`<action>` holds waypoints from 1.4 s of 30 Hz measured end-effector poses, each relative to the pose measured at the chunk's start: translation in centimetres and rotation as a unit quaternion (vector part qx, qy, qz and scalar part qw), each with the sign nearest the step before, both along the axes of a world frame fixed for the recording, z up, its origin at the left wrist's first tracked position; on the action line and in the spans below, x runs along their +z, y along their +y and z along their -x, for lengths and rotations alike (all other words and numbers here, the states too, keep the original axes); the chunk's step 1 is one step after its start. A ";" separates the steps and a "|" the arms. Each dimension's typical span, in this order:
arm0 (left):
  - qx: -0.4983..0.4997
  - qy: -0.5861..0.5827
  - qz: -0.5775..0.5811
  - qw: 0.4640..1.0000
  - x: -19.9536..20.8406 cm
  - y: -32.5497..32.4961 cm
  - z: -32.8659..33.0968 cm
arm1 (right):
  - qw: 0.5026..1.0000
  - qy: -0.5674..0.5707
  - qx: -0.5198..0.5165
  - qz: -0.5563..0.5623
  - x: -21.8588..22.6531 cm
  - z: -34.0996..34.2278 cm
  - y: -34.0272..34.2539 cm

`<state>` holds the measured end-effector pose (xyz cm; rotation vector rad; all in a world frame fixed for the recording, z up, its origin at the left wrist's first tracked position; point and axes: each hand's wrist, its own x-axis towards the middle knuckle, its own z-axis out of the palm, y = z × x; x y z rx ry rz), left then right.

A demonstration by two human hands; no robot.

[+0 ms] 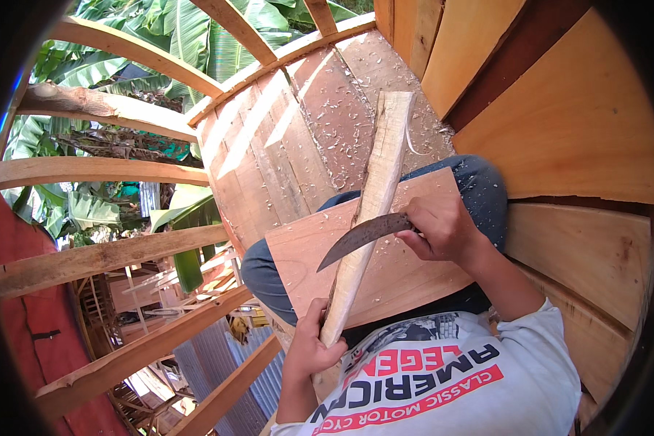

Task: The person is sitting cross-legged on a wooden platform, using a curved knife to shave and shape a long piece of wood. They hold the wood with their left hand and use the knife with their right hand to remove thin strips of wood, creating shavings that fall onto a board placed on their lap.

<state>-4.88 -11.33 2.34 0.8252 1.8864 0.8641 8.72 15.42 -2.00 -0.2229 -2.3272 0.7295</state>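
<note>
A long piece of pale wood [382, 171] slants across my lap, its far end broad and its near end narrower. My left hand [314, 341] is wrapped round the near end. In my right hand [442, 227] is a knife [363, 236] with a dark, curved blade; the fingers close over its handle and hide most of it. The blade lies across the middle of the wood, its tip pointing left. A thin curled shaving [412, 139] hangs from the wood's far right edge. Beneath it all, a flat board [298, 251] rests on my crossed legs.
Wood shavings [341, 156] are scattered over the plank floor [258, 174]. A plank wall [559, 116] rises close on the right. Wooden rails [109, 258] run along the left, with banana leaves [189, 36], a red surface [25, 320] and corrugated metal sheets [221, 370] beyond them.
</note>
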 end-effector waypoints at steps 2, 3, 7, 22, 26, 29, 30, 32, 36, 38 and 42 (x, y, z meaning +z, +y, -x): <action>0.014 -0.010 -0.006 1.000 -0.1 -0.3 0.0 | 0.996 -0.017 -0.075 0.055 -0.5 0.0 1.2; 0.007 -0.005 -0.008 1.000 -0.1 -0.3 -0.1 | 0.985 -0.034 -0.146 0.088 -1.1 0.0 2.3; -0.011 0.010 -0.015 1.000 -0.4 -0.6 0.1 | 0.996 -0.017 -0.078 0.050 -0.2 -0.6 1.3; 0.017 -0.005 -0.003 1.000 -1.0 0.0 0.3 | 0.990 -0.062 -0.099 0.083 1.1 -0.4 -0.3; 0.035 -0.029 0.012 0.999 -1.2 -0.5 0.4 | 0.967 -0.106 -0.180 0.147 1.4 -0.3 0.6; 0.005 -0.034 -0.010 0.999 -1.0 -0.5 0.7 | 0.921 -0.160 -0.189 0.300 3.3 -0.9 -0.4; 0.013 -0.054 -0.008 0.998 -1.3 -1.0 0.9 | 0.931 -0.165 -0.125 0.300 3.8 -1.0 -1.3; 0.030 -0.105 -0.010 0.994 -2.2 -2.0 1.0 | 0.940 -0.182 0.000 0.289 4.5 -1.5 -1.9; 0.067 -0.234 -0.037 0.969 -2.3 -2.9 1.3 | 0.847 -0.228 -0.003 0.480 4.9 -2.0 -0.2; 0.108 -0.293 -0.064 0.948 -1.8 -3.0 0.8 | 0.810 -0.214 0.092 0.539 6.4 -2.8 0.7; 0.075 -0.239 -0.021 0.968 -1.2 -2.8 0.9 | 0.732 -0.239 0.178 0.613 7.1 -3.8 0.1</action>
